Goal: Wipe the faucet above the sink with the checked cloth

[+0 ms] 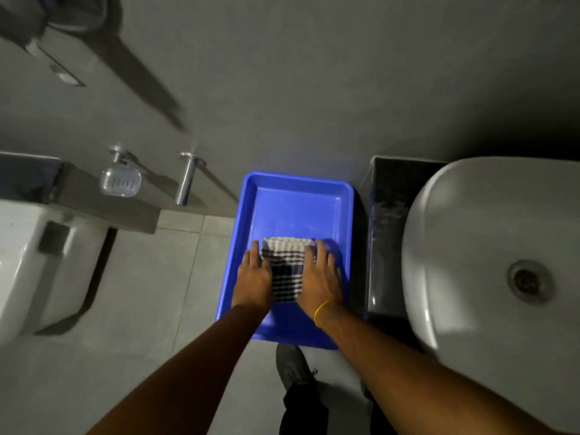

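A black-and-white checked cloth [287,268] lies folded in a blue plastic tray [298,196] on the floor. My left hand [252,274] lies on the cloth's left edge. My right hand [320,274], with a yellow band at the wrist, lies on its right edge, fingers over the far corner. Both hands hold the cloth down low in the tray. The white oval sink [489,255] with its metal drain [527,279] is at the right. No faucet above the sink is in view.
A white toilet [40,265] stands at the left below a grey ledge. On the wall hang a clear soap dish [120,182] and a chrome bar [185,180]. A dark bin [387,233] sits between tray and sink. My shoe [292,365] is just behind the tray.
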